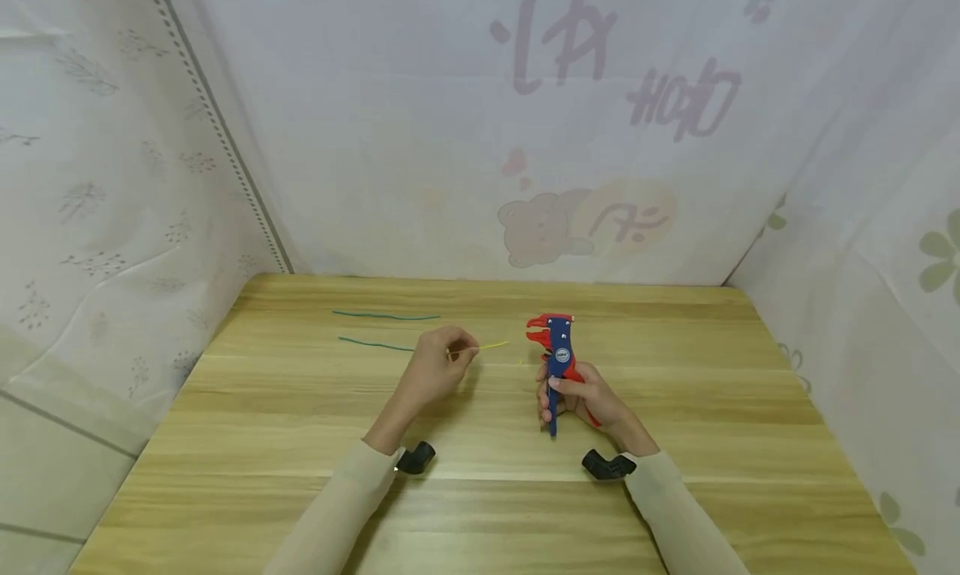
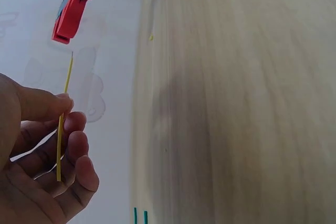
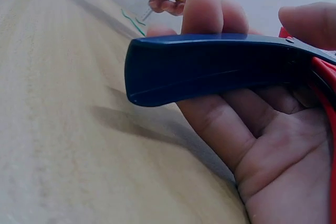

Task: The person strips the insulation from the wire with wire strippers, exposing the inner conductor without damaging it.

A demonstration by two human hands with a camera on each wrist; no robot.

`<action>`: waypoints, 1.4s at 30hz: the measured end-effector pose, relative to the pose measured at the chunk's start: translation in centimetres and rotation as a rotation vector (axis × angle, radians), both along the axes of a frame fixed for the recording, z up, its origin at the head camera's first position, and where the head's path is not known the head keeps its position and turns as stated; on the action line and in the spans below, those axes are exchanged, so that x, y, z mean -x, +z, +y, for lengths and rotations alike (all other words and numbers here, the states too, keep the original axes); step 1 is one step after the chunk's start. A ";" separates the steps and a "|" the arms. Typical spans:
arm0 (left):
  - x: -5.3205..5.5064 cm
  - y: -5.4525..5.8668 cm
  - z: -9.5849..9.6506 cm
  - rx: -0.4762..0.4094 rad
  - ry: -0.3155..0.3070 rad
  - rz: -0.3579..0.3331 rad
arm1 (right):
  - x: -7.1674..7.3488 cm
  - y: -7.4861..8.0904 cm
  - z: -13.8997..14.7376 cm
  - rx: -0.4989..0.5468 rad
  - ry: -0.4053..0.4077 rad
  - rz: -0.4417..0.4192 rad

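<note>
Between thumb and fingertips my left hand (image 1: pixel 437 362) pinches a short yellow wire (image 1: pixel 493 344). In the left wrist view the yellow wire (image 2: pixel 67 80) points up toward the tool, and its far tip shows a thin bare end. My right hand (image 1: pixel 588 396) holds a pair of wire strippers (image 1: pixel 560 342) with a blue body and red jaws, fingers curled round the blue handle (image 3: pixel 205 72). The jaws stand apart, facing left toward the wire's tip, with a gap between tip and tool. A small yellow bit of insulation (image 1: pixel 521 362) lies on the table beneath.
Two green wires lie at the back left of the wooden table (image 1: pixel 480 508): one green wire (image 1: pixel 386 315) farther back, the other green wire (image 1: pixel 375 344) partly behind my left hand. Patterned cloth (image 1: pixel 420 142) hangs around the table's back and sides.
</note>
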State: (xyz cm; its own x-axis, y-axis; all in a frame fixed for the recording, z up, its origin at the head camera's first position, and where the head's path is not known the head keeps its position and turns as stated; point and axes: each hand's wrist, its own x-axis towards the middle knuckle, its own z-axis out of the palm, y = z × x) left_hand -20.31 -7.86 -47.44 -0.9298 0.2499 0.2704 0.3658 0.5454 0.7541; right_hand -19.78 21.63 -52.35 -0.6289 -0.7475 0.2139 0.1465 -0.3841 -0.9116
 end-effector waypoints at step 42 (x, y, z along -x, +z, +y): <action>-1.9 -1.1 -7.2 0.081 0.059 -0.083 | 0.6 0.5 3.5 0.012 -0.119 -0.030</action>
